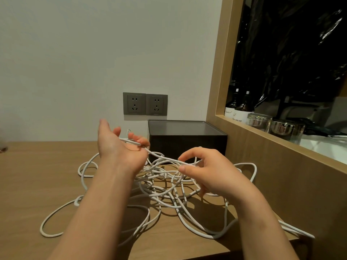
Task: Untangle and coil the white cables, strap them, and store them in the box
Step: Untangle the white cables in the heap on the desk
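A tangle of white cables [161, 186] sprawls over the wooden table [37, 166], with loops reaching the left and the front right edge. My left hand [120, 147] is raised palm up over the tangle's left side, and its curled fingers hold a cable strand that runs across the palm. My right hand [204, 167] hovers over the middle of the tangle and pinches the same strand between thumb and fingers. A dark box [187, 141] with a closed flat lid stands behind the cables against the wall.
Two grey wall sockets [145, 104] sit above the table behind the box. A wooden window frame [262, 139] borders the table on the right; bottles [238, 107] and glass jars [260, 121] stand on the ledge beyond it.
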Action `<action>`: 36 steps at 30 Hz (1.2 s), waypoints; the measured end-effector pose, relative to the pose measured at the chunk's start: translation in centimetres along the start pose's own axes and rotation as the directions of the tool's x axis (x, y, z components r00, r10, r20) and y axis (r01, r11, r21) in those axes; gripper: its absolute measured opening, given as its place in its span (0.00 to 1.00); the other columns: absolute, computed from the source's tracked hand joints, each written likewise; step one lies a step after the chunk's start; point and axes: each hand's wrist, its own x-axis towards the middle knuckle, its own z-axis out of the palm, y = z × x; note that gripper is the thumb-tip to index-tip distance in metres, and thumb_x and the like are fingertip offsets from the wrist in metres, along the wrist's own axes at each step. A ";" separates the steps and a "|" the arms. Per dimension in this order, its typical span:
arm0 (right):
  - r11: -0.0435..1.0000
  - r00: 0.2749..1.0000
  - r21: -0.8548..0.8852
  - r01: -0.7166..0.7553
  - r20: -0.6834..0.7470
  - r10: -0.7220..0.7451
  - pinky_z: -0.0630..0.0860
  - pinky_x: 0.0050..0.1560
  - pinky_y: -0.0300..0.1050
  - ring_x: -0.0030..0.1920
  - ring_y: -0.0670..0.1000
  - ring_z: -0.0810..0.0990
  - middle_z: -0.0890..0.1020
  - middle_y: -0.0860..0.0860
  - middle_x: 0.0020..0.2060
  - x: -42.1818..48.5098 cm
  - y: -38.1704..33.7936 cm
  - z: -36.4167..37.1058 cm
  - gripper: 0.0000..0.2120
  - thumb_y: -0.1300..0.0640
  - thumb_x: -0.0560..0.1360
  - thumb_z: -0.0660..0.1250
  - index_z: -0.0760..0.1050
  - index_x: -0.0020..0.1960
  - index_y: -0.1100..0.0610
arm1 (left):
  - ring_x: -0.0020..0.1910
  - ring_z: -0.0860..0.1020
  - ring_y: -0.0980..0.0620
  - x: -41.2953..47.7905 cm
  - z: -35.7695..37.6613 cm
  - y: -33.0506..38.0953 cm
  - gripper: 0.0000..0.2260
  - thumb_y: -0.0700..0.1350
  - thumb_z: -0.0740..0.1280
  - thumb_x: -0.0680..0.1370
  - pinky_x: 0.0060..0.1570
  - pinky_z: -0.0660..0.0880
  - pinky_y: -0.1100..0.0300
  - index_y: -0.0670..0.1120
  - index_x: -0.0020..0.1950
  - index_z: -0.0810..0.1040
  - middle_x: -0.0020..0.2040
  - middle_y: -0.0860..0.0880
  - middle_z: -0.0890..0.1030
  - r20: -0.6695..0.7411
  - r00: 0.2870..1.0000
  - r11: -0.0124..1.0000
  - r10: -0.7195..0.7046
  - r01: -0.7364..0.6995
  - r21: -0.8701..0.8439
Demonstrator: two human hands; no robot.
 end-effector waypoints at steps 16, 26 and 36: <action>0.972 0.930 0.236 0.003 -0.359 0.084 0.75 0.32 0.43 0.29 0.46 0.73 0.74 0.51 0.32 0.5 0.5 -0.3 0.03 0.51 0.78 0.61 0.70 0.49 0.50 | 0.29 0.64 0.58 -0.4 0.3 0.0 0.08 0.51 0.59 0.80 0.24 0.66 0.66 0.52 0.53 0.61 0.43 0.52 0.66 0.163 0.756 0.712 0.634 -0.653 0.258; 0.938 0.979 -0.347 0.012 -0.186 -0.082 0.74 0.41 0.35 0.41 0.42 0.75 0.75 0.41 0.39 0.1 0.4 -0.7 0.05 0.55 0.76 0.65 0.70 0.49 0.45 | 0.44 0.64 0.47 -0.7 -1.2 -1.4 0.20 0.44 0.61 0.76 0.39 0.63 0.58 0.45 0.65 0.56 0.54 0.45 0.59 0.501 0.593 -0.292 0.631 -0.416 0.861; 0.955 0.999 -0.291 0.054 0.016 -0.052 0.67 0.32 0.31 0.34 0.39 0.73 0.74 0.41 0.33 -1.4 -0.2 -2.5 0.03 0.52 0.76 0.64 0.76 0.46 0.44 | 0.45 0.68 0.45 0.7 -2.4 -0.7 0.18 0.54 0.56 0.79 0.40 0.66 0.56 0.51 0.67 0.59 0.58 0.42 0.61 0.587 0.672 -0.547 0.452 -0.311 0.777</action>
